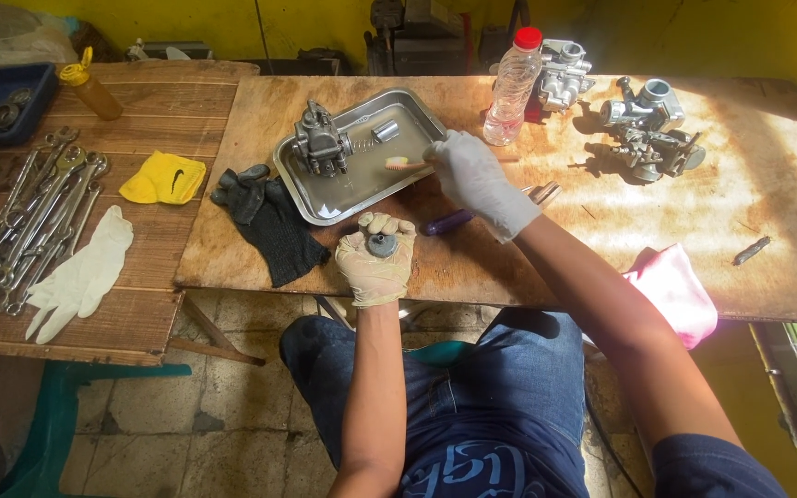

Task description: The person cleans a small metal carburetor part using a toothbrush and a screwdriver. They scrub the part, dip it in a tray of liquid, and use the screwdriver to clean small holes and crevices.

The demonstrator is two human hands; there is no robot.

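Note:
My left hand [376, 261], in a stained latex glove, holds a small round grey metal part [381, 244] over the near edge of the wooden table [472, 263]. My right hand [477, 180], in a white glove, grips a toothbrush [403, 163] whose bristles reach over the right rim of a steel tray [325, 214]. In the tray stand a grey carburetor body [318, 140], a spring and a small metal cylinder [386, 131].
A black glove [269, 221], a yellow cloth [164, 179] and a white glove [80, 272] lie left of the tray. Several wrenches [20, 217] cover the left bench. A plastic bottle [514, 88], more carburetors [648, 129], a purple tool [449, 222] and a pink rag [675, 290] sit to the right.

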